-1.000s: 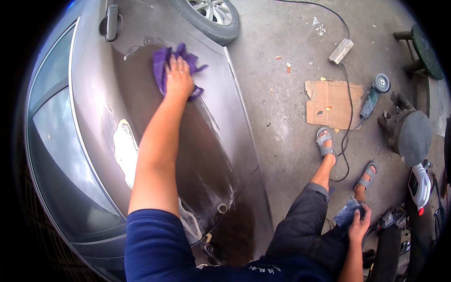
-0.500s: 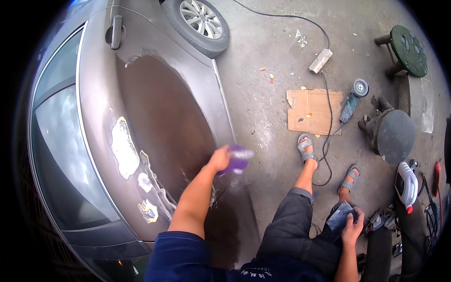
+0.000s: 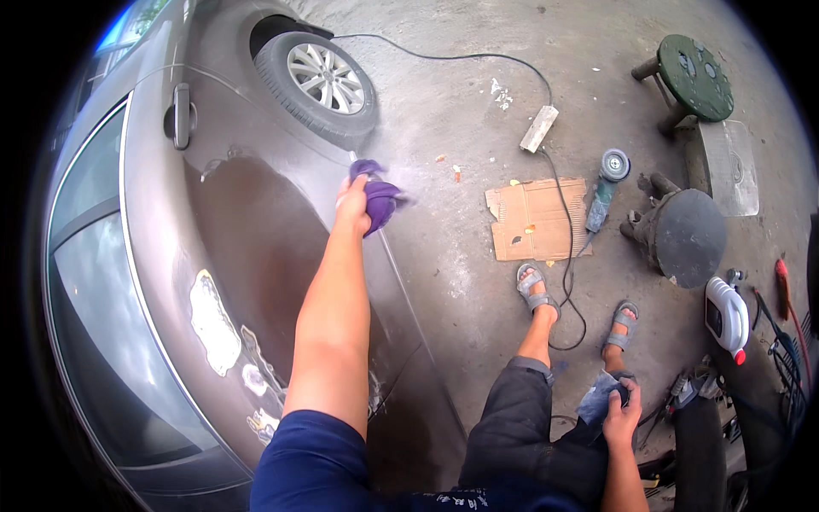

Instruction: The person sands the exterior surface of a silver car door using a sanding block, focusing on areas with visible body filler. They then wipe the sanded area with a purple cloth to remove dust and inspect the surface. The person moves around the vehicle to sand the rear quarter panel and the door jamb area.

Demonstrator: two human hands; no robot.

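Note:
My left hand (image 3: 351, 209) is closed around a bunched purple cloth (image 3: 382, 205), held out over the lower edge of the grey-brown car door (image 3: 256, 226) near the wheel. The cloth's far edge is smeared by motion. Whether it touches the panel, I cannot tell. A dull brown area spreads across the door, with bare white patches (image 3: 212, 324) nearer me. Down by my right knee, my right hand (image 3: 623, 420) grips a grey-blue sheet, apparently sandpaper (image 3: 599, 396), with a dark piece under the fingers.
An angle grinder (image 3: 607, 188) lies beside flattened cardboard (image 3: 539, 224), its cord (image 3: 559, 183) running across the concrete. Right of it stand a round dark stool (image 3: 693, 239) and a green-topped stool (image 3: 695, 78). A white jug (image 3: 726, 317) is nearer me. The car wheel (image 3: 320, 85) is ahead.
My left hand has carried the purple cloth forward and left along the door's lower edge toward the wheel. The right hand keeps its hold near the knee. The whole view has shifted somewhat.

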